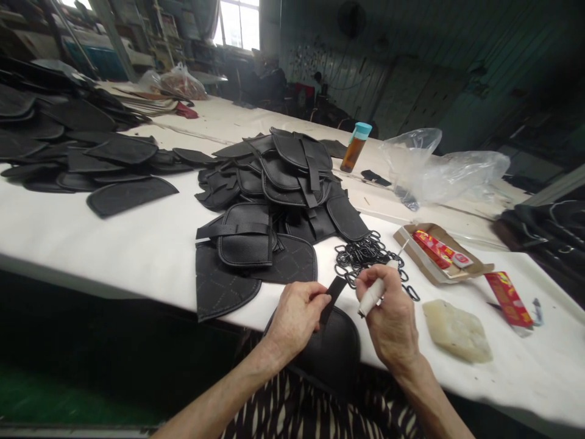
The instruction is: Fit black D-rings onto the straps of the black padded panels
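My left hand (pixel 299 314) pinches a short black strap (pixel 335 296) between thumb and fingers. That strap rises from a black leather-like panel (pixel 336 350) with a rounded edge, which lies over my lap at the table's front edge. Closed around a white-handled awl (pixel 372 297), my right hand (pixel 390 317) is just right of the strap; the tool's thin metal tip points up and away. Beyond both hands lies a heap of black metal rings (pixel 363 253). To the left, a stitched black piece with a strap (pixel 245 244) rests on other dark panels.
Black panels are piled mid-table (pixel 292 164) and at the far left (pixel 91 152). On the right are a cardboard tray (pixel 439 274) with red boxes, a yellowish block (pixel 457 329) and another red packet (pixel 508 302). A bottle (pixel 356 146) and clear plastic bag (pixel 450 174) stand farther back.
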A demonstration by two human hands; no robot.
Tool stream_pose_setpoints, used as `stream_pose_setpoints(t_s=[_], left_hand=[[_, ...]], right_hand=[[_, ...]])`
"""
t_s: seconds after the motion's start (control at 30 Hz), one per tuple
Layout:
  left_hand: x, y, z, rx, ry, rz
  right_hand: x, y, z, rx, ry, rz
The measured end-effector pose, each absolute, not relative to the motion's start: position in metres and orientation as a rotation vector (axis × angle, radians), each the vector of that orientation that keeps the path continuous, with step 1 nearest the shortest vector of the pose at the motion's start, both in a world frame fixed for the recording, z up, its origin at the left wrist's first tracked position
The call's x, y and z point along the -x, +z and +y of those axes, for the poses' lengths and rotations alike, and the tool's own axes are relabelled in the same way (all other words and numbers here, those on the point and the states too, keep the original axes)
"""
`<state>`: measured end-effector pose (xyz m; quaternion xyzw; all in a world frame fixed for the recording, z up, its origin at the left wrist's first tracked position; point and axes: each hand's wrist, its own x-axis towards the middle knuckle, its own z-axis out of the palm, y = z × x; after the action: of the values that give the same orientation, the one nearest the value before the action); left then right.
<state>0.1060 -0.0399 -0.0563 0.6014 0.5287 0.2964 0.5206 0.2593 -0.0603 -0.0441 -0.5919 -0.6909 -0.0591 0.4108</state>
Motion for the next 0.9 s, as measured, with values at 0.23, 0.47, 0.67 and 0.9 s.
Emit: stream_pose_setpoints(t_s=[0.23, 0.47, 0.67, 0.9], left_hand=[[-0.105, -0.058, -0.039, -1.486, 0.722, 1.233], [-0.103, -0.057, -0.038, -1.491, 0.722, 1.2], [-0.102, -0.058, -0.039, -1.473, 0.726, 1.175], [-0.1, -0.061, -0.042, -1.401, 0.781, 1.121]], right_hand=[[-0.255, -0.054, -0.054, 1.212, -0.315, -1.926], [-0.261, -0.052, -0.057, 0.971, -0.54, -2.142], [-0.254, -0.046, -0.058, 0.917, -0.605, -2.173], [-0.245, -0.053, -0.068, 0.958, -0.479, -2.184]])
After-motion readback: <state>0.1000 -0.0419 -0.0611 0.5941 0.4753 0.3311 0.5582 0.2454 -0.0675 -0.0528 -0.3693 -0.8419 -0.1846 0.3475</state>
